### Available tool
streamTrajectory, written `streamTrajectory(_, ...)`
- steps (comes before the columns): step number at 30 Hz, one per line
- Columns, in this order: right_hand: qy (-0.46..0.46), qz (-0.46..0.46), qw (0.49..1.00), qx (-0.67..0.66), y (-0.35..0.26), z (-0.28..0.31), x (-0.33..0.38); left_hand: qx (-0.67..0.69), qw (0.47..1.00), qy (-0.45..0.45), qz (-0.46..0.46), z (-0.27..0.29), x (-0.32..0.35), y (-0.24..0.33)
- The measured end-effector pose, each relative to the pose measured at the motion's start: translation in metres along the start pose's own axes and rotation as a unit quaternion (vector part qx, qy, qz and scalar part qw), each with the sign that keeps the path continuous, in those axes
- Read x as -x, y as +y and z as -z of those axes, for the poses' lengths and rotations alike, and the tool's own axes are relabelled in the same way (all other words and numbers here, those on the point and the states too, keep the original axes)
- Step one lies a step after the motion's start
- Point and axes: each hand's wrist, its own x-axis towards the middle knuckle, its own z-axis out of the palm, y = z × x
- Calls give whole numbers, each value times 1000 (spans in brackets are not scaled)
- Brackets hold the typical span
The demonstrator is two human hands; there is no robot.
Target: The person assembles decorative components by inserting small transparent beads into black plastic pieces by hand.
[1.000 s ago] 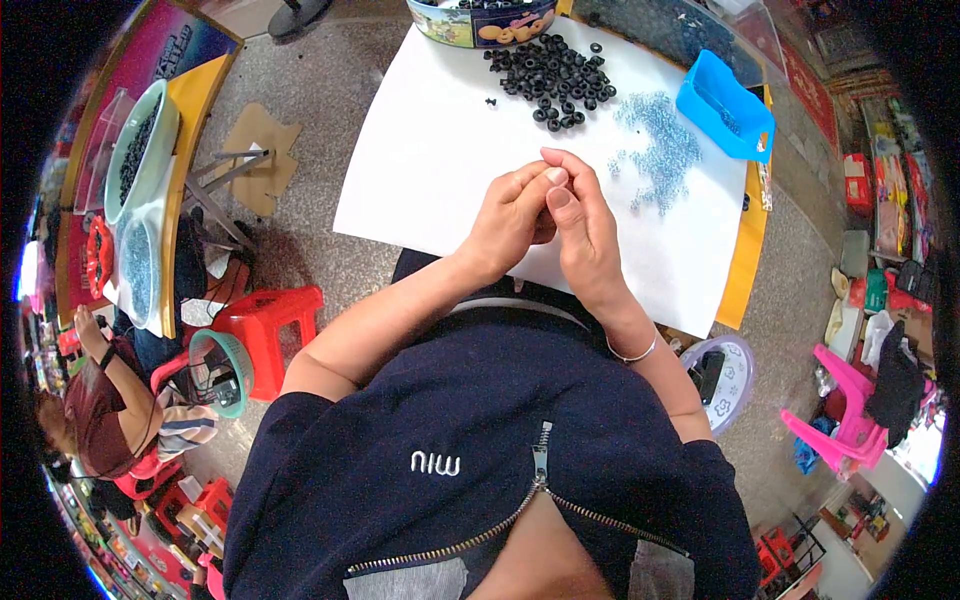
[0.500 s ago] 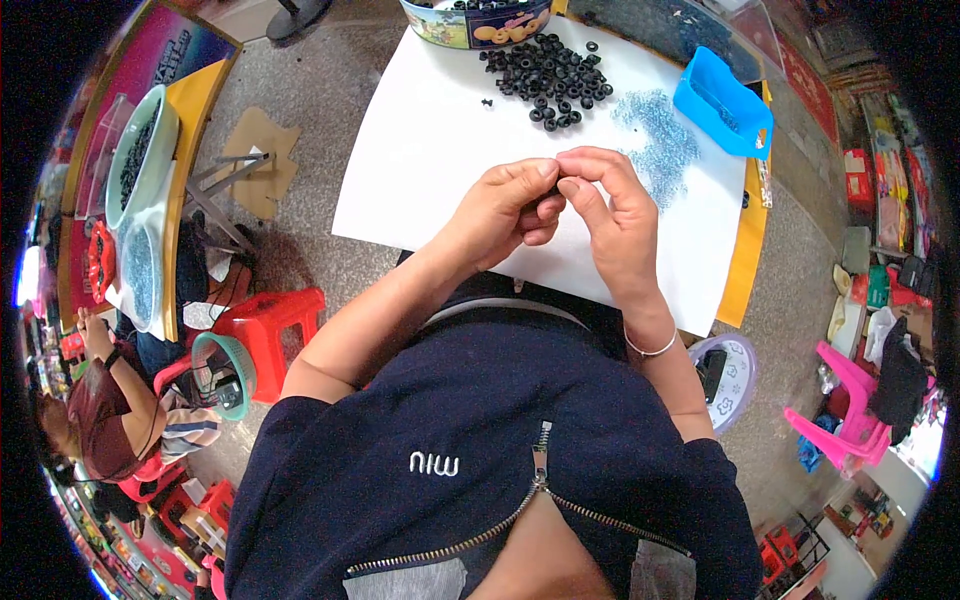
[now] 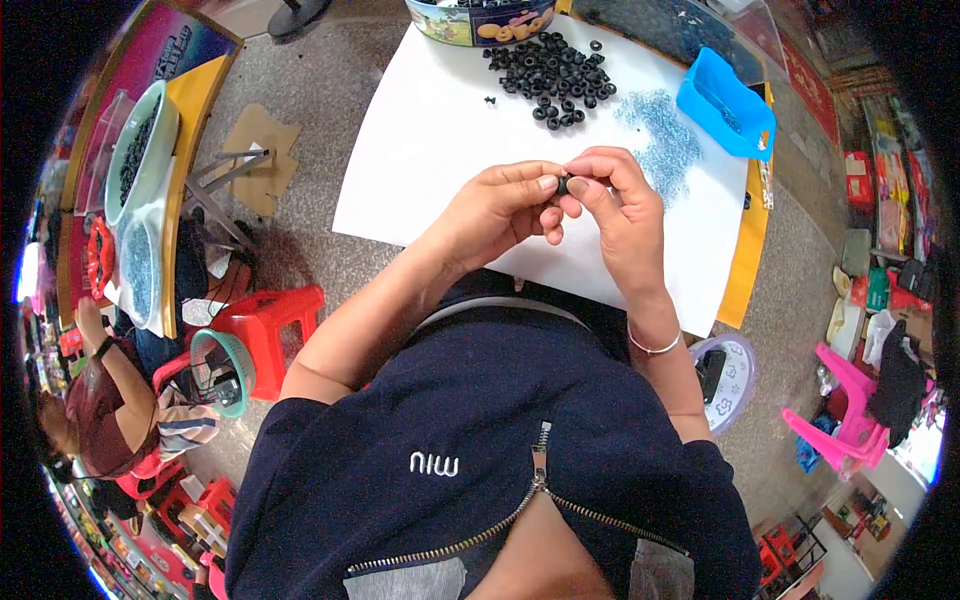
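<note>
Over the white-covered table (image 3: pixel 400 170), my left hand (image 3: pixel 500 205) and my right hand (image 3: pixel 620 205) meet at the fingertips. Between them they pinch a small round black part (image 3: pixel 563 186), like the loose ones on the table; my fingers partly cover it. Beyond my hands lies a heap of black ring-shaped parts (image 3: pixel 550 75). To its right, tiny clear bluish pieces (image 3: pixel 660 140) are spread over the white sheet. A blue plastic tray (image 3: pixel 725 105) stands at the table's right side, with a few small pieces inside.
An oval printed tin (image 3: pixel 480 28) holding black parts stands at the far edge. On the left, another table carries a pale green bowl (image 3: pixel 140 150) of black parts. A person (image 3: pixel 110 400) sits there. A red stool (image 3: pixel 270 325) and a lilac basket (image 3: pixel 735 380) flank me.
My fingers have shifted and loosened slightly, so the black part between them now shows. The left fingertips have tilted down a little; the loose heap looks unchanged.
</note>
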Motion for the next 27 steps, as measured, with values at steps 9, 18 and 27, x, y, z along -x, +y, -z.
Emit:
streamTrajectory(9,31,89,986,139,-8,1,5,-84,994,59,-42,-11,4,-1)
streamTrajectory(18,15,76,989,123,-16,3,7,-163,978,75,-104,-9,6,-4)
streamTrajectory(27,16,71,987,145,-19,3,6,-288,941,95,-149,-16,9,0)
